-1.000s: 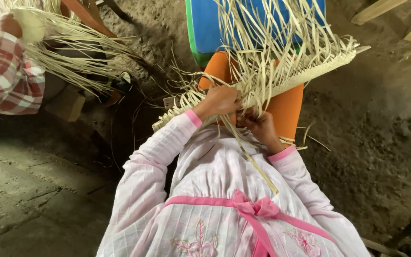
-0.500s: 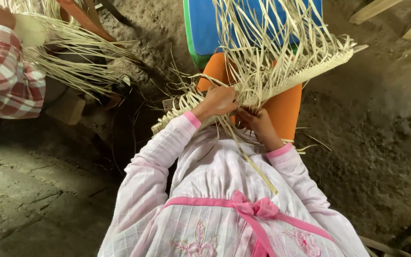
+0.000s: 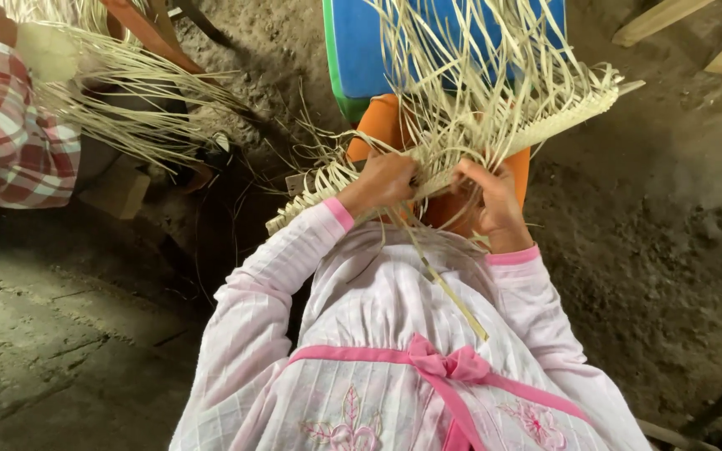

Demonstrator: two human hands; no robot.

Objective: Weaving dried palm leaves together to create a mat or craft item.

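Over the person's lap, above an orange stool [image 3: 507,171], lies a woven palm-strip band [image 3: 536,125] with loose strips fanning upward. Left hand [image 3: 384,180] clenches its edge; right hand [image 3: 488,196] pinches strips, though exactly which ones is hard to see. Far left, a co-worker's plaid sleeve [image 3: 6,134] shows.
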